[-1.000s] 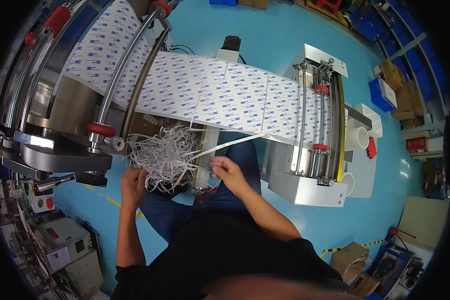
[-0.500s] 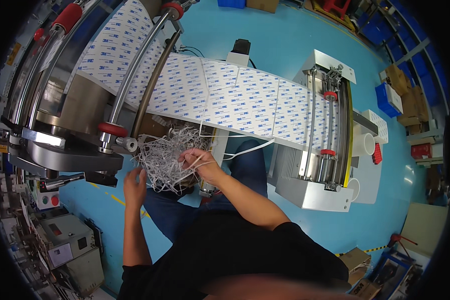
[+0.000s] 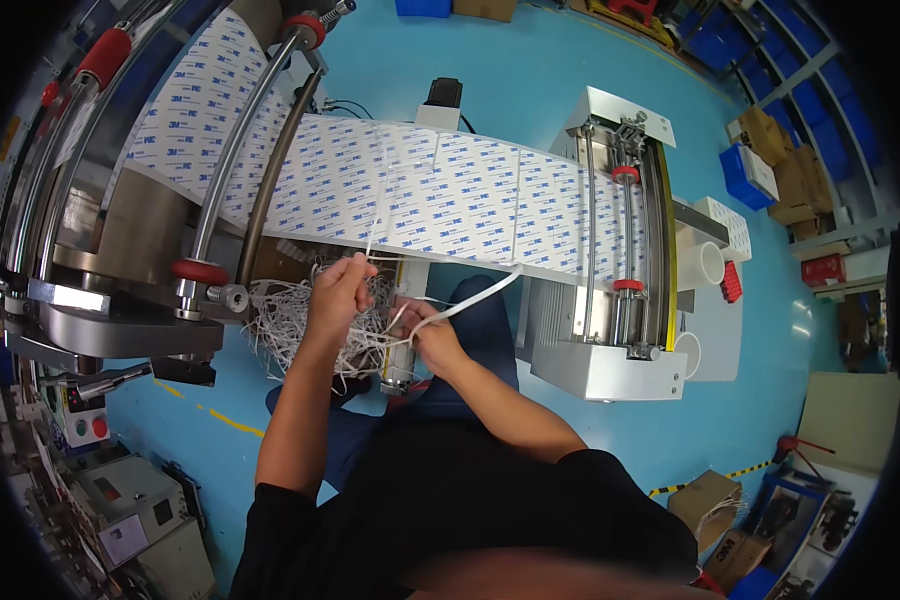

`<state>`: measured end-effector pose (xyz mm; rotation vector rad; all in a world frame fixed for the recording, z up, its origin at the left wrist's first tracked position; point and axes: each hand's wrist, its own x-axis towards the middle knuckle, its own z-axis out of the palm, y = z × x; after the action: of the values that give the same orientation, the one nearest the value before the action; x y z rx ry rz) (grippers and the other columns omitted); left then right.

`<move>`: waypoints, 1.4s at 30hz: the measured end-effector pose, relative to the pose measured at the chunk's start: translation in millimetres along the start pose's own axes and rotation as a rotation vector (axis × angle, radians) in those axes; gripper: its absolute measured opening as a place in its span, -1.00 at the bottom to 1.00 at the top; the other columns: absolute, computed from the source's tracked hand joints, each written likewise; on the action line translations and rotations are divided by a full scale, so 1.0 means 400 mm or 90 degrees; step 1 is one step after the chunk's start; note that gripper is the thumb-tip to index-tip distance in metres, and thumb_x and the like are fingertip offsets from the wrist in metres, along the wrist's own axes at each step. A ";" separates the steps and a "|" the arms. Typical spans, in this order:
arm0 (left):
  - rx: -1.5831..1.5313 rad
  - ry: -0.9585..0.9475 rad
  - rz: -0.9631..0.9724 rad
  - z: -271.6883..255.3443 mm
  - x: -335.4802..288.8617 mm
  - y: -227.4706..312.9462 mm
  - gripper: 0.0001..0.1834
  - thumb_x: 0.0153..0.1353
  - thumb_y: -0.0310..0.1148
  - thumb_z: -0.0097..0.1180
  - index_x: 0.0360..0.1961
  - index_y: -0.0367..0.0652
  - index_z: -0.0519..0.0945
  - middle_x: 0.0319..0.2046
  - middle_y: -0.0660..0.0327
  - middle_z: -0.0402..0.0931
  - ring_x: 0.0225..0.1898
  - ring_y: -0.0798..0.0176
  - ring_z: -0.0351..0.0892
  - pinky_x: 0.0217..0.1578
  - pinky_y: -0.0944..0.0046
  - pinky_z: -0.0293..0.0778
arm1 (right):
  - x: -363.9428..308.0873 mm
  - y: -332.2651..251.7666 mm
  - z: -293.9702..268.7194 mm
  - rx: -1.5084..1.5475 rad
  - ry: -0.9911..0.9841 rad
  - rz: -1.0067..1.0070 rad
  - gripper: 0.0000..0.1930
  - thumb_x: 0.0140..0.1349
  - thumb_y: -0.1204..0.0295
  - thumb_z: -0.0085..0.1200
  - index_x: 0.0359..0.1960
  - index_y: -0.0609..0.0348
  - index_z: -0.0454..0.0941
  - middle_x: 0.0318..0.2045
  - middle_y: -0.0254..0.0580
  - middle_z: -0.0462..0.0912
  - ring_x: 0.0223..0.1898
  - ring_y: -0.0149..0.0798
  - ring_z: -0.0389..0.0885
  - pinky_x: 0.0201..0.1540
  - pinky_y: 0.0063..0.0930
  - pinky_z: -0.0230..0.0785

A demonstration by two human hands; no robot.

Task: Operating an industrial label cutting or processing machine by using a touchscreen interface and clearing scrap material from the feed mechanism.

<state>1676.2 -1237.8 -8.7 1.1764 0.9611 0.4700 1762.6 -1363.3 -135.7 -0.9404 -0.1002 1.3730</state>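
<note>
Gripping thin strip [image 3: 372,238] in left hand [image 3: 338,297], partly blocking view of scraps [image 3: 288,325] left of centre, and wider strip [image 3: 478,299] in right hand [image 3: 434,336] mid-frame, below sheet [image 3: 460,205], with machine [image 3: 620,375] at right.

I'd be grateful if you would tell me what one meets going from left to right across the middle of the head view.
Steel drum → left hand → right hand → silver roller machine → blue bin → red box.
</note>
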 end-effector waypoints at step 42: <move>0.228 0.158 0.334 -0.356 -0.197 -0.280 -0.64 0.18 -0.09 0.00 -0.45 -0.17 0.62 -0.59 0.16 0.55 -0.50 0.24 0.54 -0.42 0.21 0.43 | 0.029 0.011 -0.064 -0.277 0.029 0.141 -0.71 0.20 0.50 -0.01 -0.03 0.22 0.38 -0.30 -0.10 0.51 -0.46 -0.35 0.41 -0.51 -0.52 0.32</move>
<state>1498.1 -1257.1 -91.6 1.7372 0.9670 0.9043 1776.7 -1366.8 -160.2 -1.3769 -0.2746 1.5649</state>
